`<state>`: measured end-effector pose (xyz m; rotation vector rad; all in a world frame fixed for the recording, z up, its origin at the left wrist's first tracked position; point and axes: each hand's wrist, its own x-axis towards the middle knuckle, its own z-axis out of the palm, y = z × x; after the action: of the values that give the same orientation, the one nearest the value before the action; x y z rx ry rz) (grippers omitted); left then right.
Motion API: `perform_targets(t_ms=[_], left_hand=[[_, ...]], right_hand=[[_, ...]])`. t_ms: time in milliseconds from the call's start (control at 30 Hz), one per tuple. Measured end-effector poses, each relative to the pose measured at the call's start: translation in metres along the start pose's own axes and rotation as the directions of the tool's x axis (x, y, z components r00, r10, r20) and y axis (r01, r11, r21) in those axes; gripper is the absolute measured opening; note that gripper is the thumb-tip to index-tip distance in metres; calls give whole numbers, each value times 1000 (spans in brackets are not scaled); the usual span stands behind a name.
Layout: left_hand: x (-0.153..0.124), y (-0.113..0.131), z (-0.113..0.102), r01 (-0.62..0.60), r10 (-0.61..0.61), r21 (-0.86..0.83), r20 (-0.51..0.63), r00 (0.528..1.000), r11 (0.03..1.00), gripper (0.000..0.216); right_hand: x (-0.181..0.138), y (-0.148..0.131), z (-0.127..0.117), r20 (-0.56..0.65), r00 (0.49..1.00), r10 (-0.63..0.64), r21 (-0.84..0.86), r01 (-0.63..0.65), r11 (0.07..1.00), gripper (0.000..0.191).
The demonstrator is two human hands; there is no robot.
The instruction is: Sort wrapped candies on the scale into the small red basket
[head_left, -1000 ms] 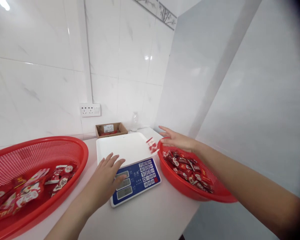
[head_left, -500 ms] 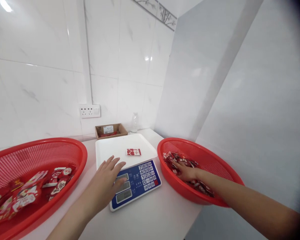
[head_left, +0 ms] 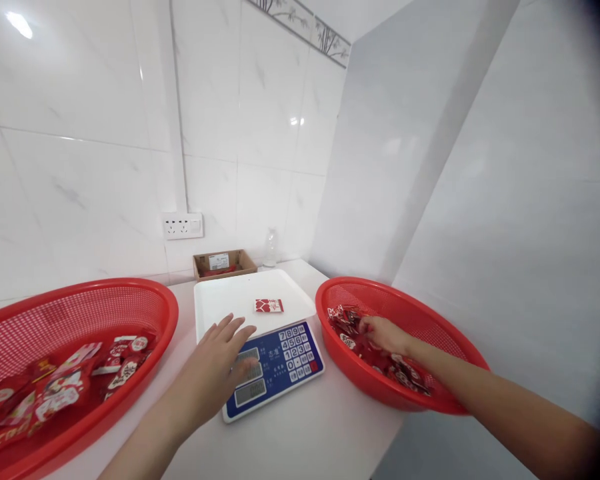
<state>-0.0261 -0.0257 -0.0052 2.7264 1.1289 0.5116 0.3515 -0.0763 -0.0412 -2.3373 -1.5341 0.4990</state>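
Observation:
My left hand (head_left: 213, 369) hovers over the left part of the digital scale (head_left: 300, 393), fingers stretched out and holding nothing. Its thumb covers part of the display. On the scale's white pan (head_left: 230, 300) lies one small red-and-white packet (head_left: 269, 305). Deep in the right red basket (head_left: 455, 343), my right hand (head_left: 387, 335) has its fingers curled down among small red wrapped packets (head_left: 405, 375). What those fingers grip is hidden by the hand and the pile.
A second red basket (head_left: 167, 313) stands at the left, with larger red packets (head_left: 63, 390) inside. Behind the scale are a cardboard box (head_left: 247, 261) and a clear bottle (head_left: 271, 248). Walls close off the white table (head_left: 325, 427) at the back and right.
The fingers of my right hand have curled in, and the hand has shifted slightly right within the basket. My left hand holds the same pose over the scale. The view has shifted slightly.

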Motion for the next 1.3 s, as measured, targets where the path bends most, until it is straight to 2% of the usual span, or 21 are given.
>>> perform_targets(t_ms=[100,200,267,333,400,500,567,600,667,733,833,900,1000,1133,1300], left_hand=[[1,2,-2,-4,3,-10,-16,1000,1000,40],[0,5,-5,10,-11,-88,-12,1000,996,40],[-1,9,-6,20,-27,-233,-25,999,972,40],[-3,15,-7,54,-71,-436,-23,997,898,40],[-3,21,-5,111,-130,-646,18,991,755,43],[-1,28,1,147,-158,-893,87,984,425,52],[2,31,5,142,-166,-970,110,980,196,55],[3,31,6,130,-187,-985,107,976,115,54],[5,31,6,86,-259,-996,75,963,33,47],[7,29,3,36,-338,-999,23,941,34,41],[9,21,-2,-1,-422,-995,-42,906,96,35],[10,14,-5,-27,-460,-987,-98,883,158,32],[10,4,-10,-49,-506,-973,-161,848,227,27],[10,-2,-16,-63,-534,-969,-185,825,238,24],[8,-1,-17,-68,-538,-967,-194,820,246,25]], right_hand=[[0,-13,-21,-56,997,53,154,-43,987,18],[-1,-39,-39,-149,989,27,283,16,959,22],[-4,-63,-43,-186,982,-36,352,101,931,28],[-10,-92,-39,-202,970,-134,408,208,889,32],[-21,-122,-29,-175,955,-240,470,295,832,33],[-41,-161,-8,-68,917,-393,591,354,724,34],[-53,-180,5,-31,867,-497,630,403,664,34],[-57,-187,10,-16,843,-538,642,421,640,35],[-60,-197,17,3,816,-578,660,433,614,36],[-56,-201,19,-15,827,-562,688,416,595,36],[-38,-201,18,-89,882,-462,702,385,599,33],[-25,-199,17,-108,918,-381,656,354,667,32],[-9,-194,19,-73,949,-307,571,292,767,34],[-1,-191,25,8,947,-320,552,263,791,40],[-1,-192,32,113,903,-415,527,299,795,46]])
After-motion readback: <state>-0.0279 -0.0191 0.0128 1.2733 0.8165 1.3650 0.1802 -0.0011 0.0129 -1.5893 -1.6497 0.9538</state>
